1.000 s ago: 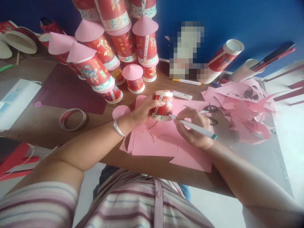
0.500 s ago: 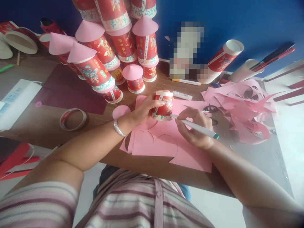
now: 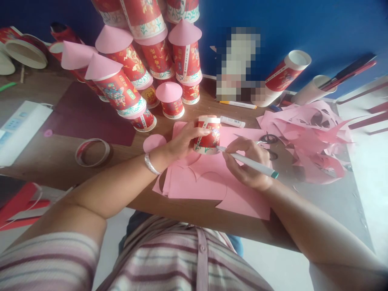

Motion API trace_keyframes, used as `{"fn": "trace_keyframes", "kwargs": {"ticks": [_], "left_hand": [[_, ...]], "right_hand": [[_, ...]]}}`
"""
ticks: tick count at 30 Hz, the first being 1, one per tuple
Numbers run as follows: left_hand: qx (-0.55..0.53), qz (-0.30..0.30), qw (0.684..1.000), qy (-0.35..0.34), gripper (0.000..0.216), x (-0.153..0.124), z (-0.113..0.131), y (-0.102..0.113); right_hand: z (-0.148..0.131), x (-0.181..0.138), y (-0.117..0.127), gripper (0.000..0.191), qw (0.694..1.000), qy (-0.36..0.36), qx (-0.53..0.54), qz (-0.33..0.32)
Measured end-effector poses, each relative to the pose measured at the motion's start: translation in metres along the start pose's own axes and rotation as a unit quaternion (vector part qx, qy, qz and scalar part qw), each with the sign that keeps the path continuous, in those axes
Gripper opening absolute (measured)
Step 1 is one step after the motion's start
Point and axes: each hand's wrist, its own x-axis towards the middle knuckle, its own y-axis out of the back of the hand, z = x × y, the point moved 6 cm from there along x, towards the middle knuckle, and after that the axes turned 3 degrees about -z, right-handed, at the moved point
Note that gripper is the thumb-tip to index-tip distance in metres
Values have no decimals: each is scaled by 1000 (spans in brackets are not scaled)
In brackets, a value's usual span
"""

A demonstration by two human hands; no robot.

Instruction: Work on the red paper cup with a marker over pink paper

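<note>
A brown desk (image 3: 60, 167) runs along a blue wall (image 3: 287, 24), with pale floor (image 3: 263, 242) showing past its near edge and its right end. Stacked red cups topped with pink cones (image 3: 104, 66) crowd the far edge, left of middle. Toward the left end lie a purple sheet (image 3: 93, 125), a tape roll (image 3: 79, 152) and a white box (image 3: 28, 129). Toward the far right corner stand a red tube (image 3: 281, 76) and a pen holder (image 3: 311, 91); just nearer, pink scraps (image 3: 315, 149) heap up beside scissors (image 3: 269, 139). A pixelated patch (image 3: 242, 56) hides something before the wall. Pink paper (image 3: 197, 188) covers the middle of the near edge, and above it is the cup (image 3: 211, 142), curled in the left hand (image 3: 186, 139); whether it rests on the paper cannot be told. The right hand (image 3: 254, 152) pinches a white pen (image 3: 257, 165), its tip at the cup's pale lower band, contact too small to make out. Compared with half a second ago, cup and left hand keep their places; only the pen's green end sits very slightly differently.
</note>
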Motion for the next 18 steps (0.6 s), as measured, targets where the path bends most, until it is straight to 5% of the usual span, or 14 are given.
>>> {"fn": "trace_keyframes", "kwargs": {"ticks": [13,18], "left_hand": [[-31,-19,999,12,35,-1,-3,-2],[-25,21,999,6,46,-1,-4,4]], "right_hand": [[4,-2,-1,14,1000,-16,-1,-1],[3,-2,1,13,1000,-12,-16,7]]}}
